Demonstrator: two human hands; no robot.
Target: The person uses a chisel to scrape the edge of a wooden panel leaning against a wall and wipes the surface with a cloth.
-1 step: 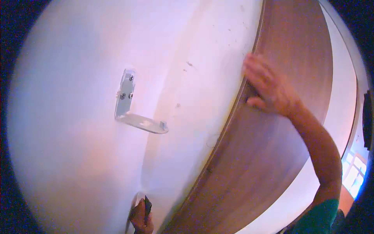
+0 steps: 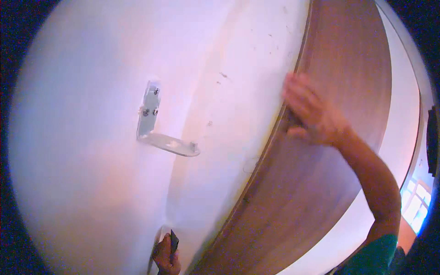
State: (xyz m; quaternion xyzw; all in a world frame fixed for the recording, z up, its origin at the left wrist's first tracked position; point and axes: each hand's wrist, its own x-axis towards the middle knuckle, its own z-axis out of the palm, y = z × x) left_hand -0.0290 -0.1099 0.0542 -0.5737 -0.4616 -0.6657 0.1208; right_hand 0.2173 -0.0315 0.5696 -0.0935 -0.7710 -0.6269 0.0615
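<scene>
The right arm is bent at the elbow; the right forearm (image 2: 369, 172) runs up and to the left. The right hand (image 2: 315, 111) is flat, with its fingers (image 2: 302, 91) extended to the upper left and slightly blurred. The right thumb (image 2: 298, 132) is set apart below them. The left hand (image 2: 165, 256) is positioned low, near the lower edge, with its fingers curled in a grip. The left forearm is outside the view.

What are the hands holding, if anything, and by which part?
The left hand holds a small dark flat piece by its lower part, the top sticking out. The right hand appears empty at the brown panel.
</scene>
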